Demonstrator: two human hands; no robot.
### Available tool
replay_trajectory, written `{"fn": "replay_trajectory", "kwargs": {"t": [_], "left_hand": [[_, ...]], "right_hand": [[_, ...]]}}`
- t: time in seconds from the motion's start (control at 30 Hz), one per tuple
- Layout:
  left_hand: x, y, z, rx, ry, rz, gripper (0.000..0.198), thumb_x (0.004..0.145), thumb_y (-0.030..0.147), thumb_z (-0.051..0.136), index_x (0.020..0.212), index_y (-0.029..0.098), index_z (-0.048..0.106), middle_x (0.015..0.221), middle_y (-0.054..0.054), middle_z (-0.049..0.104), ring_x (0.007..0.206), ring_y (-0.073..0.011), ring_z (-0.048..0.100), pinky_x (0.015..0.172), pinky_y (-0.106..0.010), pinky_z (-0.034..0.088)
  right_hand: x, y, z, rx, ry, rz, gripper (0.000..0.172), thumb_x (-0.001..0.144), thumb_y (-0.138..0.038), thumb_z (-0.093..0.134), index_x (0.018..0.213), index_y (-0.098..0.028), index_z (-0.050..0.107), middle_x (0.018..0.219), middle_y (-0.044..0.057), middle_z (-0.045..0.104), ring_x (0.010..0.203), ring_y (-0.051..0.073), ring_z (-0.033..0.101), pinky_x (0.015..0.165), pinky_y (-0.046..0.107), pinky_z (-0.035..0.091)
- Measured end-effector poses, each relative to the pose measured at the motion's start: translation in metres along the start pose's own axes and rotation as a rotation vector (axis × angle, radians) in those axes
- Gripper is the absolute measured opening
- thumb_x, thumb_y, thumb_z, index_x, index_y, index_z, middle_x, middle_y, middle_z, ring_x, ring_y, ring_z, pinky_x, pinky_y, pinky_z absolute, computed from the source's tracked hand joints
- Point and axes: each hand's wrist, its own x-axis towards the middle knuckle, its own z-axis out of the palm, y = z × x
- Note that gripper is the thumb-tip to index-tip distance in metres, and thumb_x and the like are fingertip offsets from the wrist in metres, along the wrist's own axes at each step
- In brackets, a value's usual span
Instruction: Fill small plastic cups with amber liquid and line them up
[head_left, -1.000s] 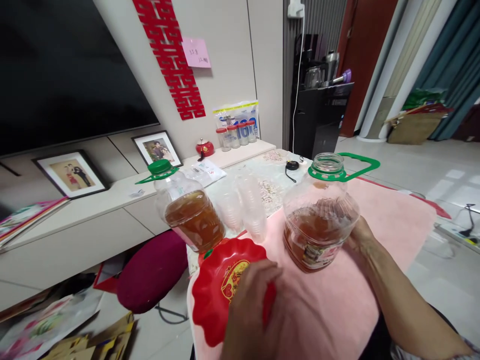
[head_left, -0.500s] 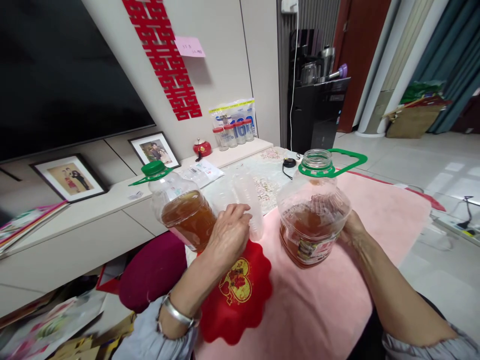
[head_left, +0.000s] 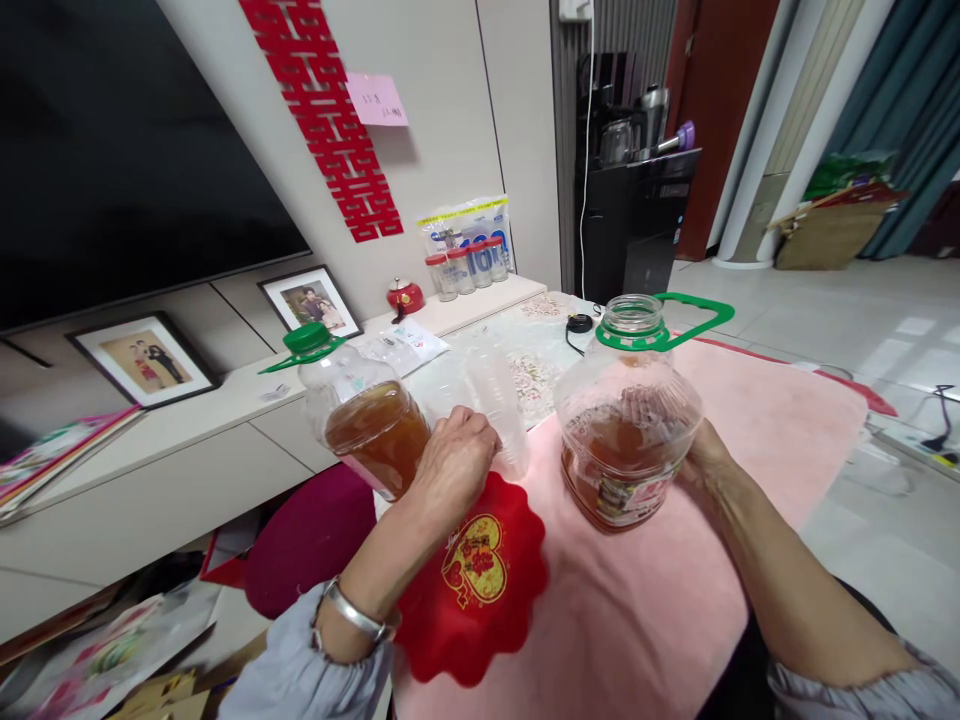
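Moved: left hand (head_left: 454, 462) is now resting up at the stack of clear cups (head_left: 501, 405), no longer on the near rim of the red tray (head_left: 480, 600) as a second ago; right hand (head_left: 701, 455) is staying put.
Cups: lying at centre frame between both jars; I am seeing the left fingers curling closed on the stack's near end.
Open jar (head_left: 628, 420): standing right of centre, lid off, amber liquid low. The right palm is pressing its flank, I judge to steady it; its fingers are hiding behind, so I cannot tell their grip.
Tray: lying flat at lower centre, under the left wrist.
Capped jar (head_left: 367, 415): standing left of centre, just beside the left hand.
Pink cloth (head_left: 765, 420): covering the tabletop, probably padding it.
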Motion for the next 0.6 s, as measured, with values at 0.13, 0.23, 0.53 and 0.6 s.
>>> {"fn": "replay_trajectory", "kwargs": {"t": [0.13, 0.23, 0.53, 0.6], "left_hand": [[-0.002, 0.003, -0.006, -0.025, 0.015, -0.017, 0.021, 0.1, 0.02, 0.051, 0.089, 0.014, 0.068, 0.097, -0.007, 0.066, 0.105, -0.0216, 0.049, 0.097, -0.039, 0.043], [-0.002, 0.005, -0.011, -0.041, 0.036, -0.029, 0.013, 0.095, 0.017, 0.058, 0.089, 0.014, 0.07, 0.098, -0.007, 0.068, 0.107, -0.0225, 0.05, 0.098, -0.039, 0.044], [-0.006, 0.0, -0.019, -0.064, 0.203, -0.007, 0.016, 0.097, 0.025, 0.058, 0.091, 0.016, 0.071, 0.098, -0.006, 0.071, 0.101, -0.0219, 0.052, 0.095, -0.042, 0.044], [-0.01, 0.0, -0.025, -0.058, 0.24, 0.004, 0.015, 0.096, 0.024, 0.059, 0.09, 0.017, 0.071, 0.096, -0.006, 0.071, 0.099, -0.0218, 0.052, 0.094, -0.043, 0.044]], "right_hand": [[-0.002, -0.002, 0.002, -0.007, -0.013, 0.0, 0.055, 0.069, -0.023, 0.087, 0.122, -0.027, 0.075, 0.102, -0.001, 0.084, 0.083, 0.021, 0.078, 0.079, 0.029, 0.067], [-0.001, -0.001, 0.002, -0.017, -0.017, -0.005, 0.055, 0.069, -0.025, 0.088, 0.122, -0.027, 0.075, 0.1, -0.001, 0.084, 0.083, 0.021, 0.079, 0.079, 0.029, 0.067], [0.001, 0.003, -0.003, -0.046, -0.047, -0.047, 0.046, 0.073, -0.024, 0.085, 0.118, -0.029, 0.077, 0.108, -0.001, 0.083, 0.092, 0.022, 0.079, 0.084, 0.032, 0.067], [0.002, 0.006, -0.007, -0.054, -0.059, -0.06, 0.036, 0.072, -0.028, 0.086, 0.107, -0.027, 0.079, 0.097, 0.0, 0.084, 0.088, 0.025, 0.08, 0.083, 0.036, 0.067]]}}
